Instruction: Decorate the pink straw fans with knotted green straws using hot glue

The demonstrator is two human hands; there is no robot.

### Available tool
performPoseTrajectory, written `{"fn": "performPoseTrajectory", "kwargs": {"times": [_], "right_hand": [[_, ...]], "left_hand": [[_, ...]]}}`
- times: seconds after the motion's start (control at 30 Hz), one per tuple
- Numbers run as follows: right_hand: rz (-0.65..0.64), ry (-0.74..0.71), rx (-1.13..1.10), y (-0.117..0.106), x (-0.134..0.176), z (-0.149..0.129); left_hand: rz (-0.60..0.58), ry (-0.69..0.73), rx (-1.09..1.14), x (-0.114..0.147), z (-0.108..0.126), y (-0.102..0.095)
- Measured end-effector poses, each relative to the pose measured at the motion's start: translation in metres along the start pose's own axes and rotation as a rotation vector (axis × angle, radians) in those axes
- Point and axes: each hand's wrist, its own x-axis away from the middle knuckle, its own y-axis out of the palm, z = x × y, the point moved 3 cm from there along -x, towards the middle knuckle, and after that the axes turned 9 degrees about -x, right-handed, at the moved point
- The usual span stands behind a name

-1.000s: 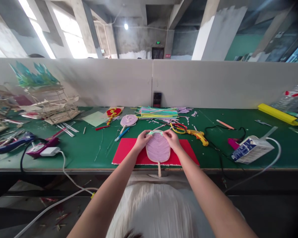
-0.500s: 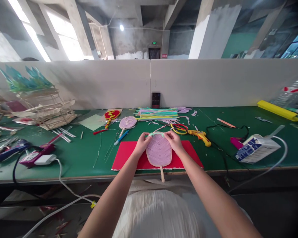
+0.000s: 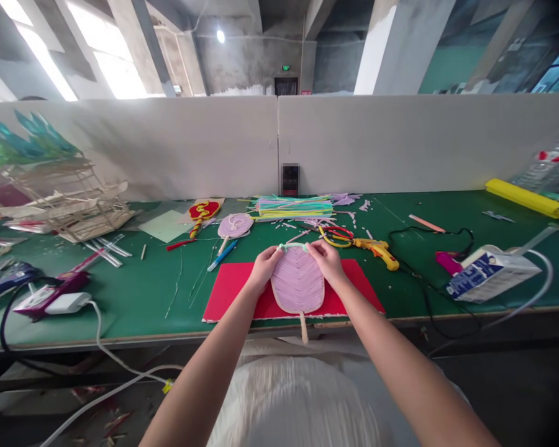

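Our left hand and right hand pinch the mint strip along the fan's top; face looks filled, lower rim lacks mint.

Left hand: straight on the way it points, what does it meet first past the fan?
The left hand would probably meet the loose lilac strip just beyond the fan, then the bundle of coloured strips; depth is unclear here.

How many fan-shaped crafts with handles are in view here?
3: a ribbed lilac fan between left hand and right hand; a smaller, rounder lilac fan farther back, leftward; and a red-and-yellow fan left of that. Others may be hidden.
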Motion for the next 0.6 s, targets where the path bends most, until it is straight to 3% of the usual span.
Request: {"fn": "performPoseTrajectory", "kwargs": {"times": [0.27, 0.6], "right_hand": [[0.032, 0.077, -0.090, -0.0015, -0.0031, 0.0064], [0.003, 0.117, -0.100, -0.0024, -0.0040, 0.0098]], "left_hand": [[-0.025, -0.060, 0.017, 0.0032, 0.0046, 0.0041], [0.022, 0.020, -0.113, 0.0010, 0.0061, 0.0033]]}}
